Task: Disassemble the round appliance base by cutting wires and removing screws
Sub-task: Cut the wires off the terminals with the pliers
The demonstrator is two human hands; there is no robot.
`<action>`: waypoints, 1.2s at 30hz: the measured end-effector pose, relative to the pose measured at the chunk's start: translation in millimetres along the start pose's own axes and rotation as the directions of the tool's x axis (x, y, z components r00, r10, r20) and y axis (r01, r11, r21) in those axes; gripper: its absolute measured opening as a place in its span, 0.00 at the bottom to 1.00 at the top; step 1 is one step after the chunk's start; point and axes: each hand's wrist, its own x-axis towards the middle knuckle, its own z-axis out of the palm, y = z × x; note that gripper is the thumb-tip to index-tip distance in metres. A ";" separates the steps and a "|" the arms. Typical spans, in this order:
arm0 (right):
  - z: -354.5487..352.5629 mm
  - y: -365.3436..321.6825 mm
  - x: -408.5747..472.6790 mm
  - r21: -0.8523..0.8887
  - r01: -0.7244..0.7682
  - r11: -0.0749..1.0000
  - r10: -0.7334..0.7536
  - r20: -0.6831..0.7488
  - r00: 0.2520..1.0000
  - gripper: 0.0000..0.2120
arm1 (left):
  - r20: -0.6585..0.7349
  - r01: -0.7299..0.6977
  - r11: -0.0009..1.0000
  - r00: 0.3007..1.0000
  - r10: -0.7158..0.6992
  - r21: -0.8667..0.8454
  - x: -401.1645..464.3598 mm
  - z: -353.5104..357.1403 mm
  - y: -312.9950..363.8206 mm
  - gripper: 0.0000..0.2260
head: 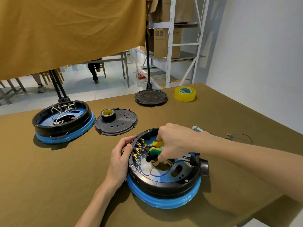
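Observation:
A round black appliance base [164,182] with a blue wrapped lower ring lies open, underside up, near the table's front. Blue wires [147,173] loop inside it, and a row of brass terminals [138,150] lines its left inner wall. My right hand [173,141] grips green-and-yellow handled cutters [155,147] whose dark jaws point left at the terminals. My left hand [121,156] holds the base's left rim, fingers curled over the edge.
A second open base [64,122] with white wires sits at the left. Two black round covers [116,122] [150,97] lie behind, one with a black tape roll [108,114] on it. Yellow tape [185,94] stands far right. Cut blue wire pieces [239,136] lie at the right.

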 end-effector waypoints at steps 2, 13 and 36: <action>-5.1 3.0 1.2 0.123 -0.048 0.991 0.040 0.067 0.997 0.21 | -0.007 -0.002 1.000 1.000 0.002 0.018 0.6 0.2 0.3 0.13; -8.1 4.5 -4.1 0.159 -0.035 0.987 0.021 0.090 0.996 0.18 | -0.006 0.003 1.000 1.000 -0.003 0.021 -0.6 -0.7 -0.3 0.13; 17.9 0.6 -16.6 -0.017 0.074 0.997 -0.075 -0.077 0.994 0.22 | 0.000 0.014 1.000 1.000 -0.014 -0.024 0.3 -1.2 -1.4 0.13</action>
